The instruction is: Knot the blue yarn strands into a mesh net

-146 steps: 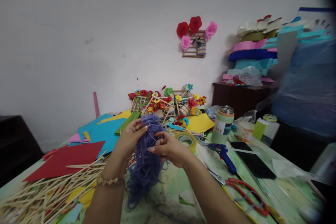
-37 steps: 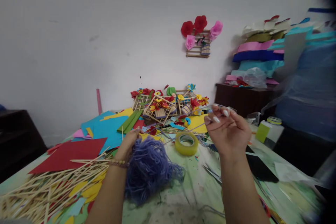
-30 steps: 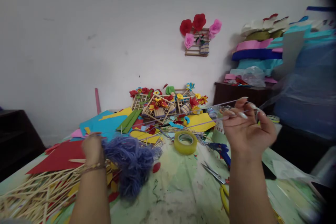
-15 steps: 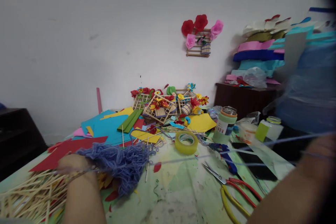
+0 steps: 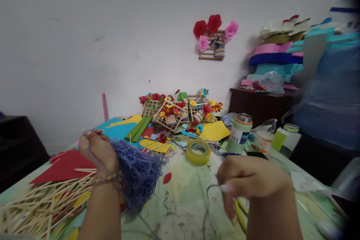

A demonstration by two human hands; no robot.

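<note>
My left hand (image 5: 97, 148) is raised over the left of the table, fingers curled closed round a strand of blue-violet yarn. That strand crosses the back of the hand and runs down past the beaded bracelet at the wrist. Beside the wrist hangs a thick, tangled bundle of yarn (image 5: 140, 174). At the right, my right hand (image 5: 250, 178) bends downward, thumb and forefinger pinching another stretch of yarn (image 5: 207, 206) that droops to the table. Under this hand a yellow tool handle (image 5: 240, 213) shows; the rest of the tool is hidden.
Thin wooden sticks (image 5: 50, 202) lie in a heap at front left, near red paper (image 5: 64, 167). A tape roll (image 5: 198, 152) sits mid-table. Behind are stick frames with paper flowers (image 5: 171, 114). A green-white jar (image 5: 239, 135) and a clear bottle (image 5: 287, 138) stand right.
My right hand has come in from the far right, and its yarn, stretched taut before, now hangs slack. My left hand has risen from the sticks, with the yarn bundle now beside its wrist.
</note>
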